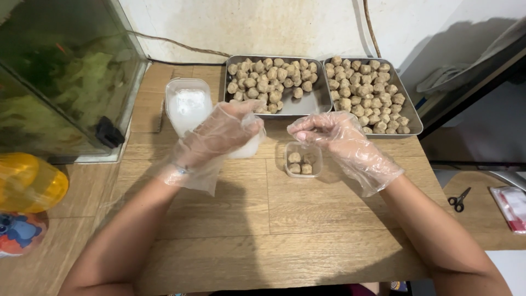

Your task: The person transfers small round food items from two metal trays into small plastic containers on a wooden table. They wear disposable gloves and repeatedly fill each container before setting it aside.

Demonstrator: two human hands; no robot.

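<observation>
The right hand (342,143), fingers pinched together, is hovering just above and beside the small clear box (303,159) holding 3 meatballs, while the left hand (219,137) is gripping a white lid (249,145) to its left

worktop (307,219): showing matt wood grain | trays (318,104): gleaming as smooth brushed metal | balls (274,74): looking rough, matt, crumbly | small tub (315,164): showing clear glossy plastic | stacked tubs (186,104): appearing cloudy, translucent plastic | hands (219,137) (339,140): wearing thin, crinkled, shiny plastic gloves | tank (55,77): reflecting as glossy glass
</observation>
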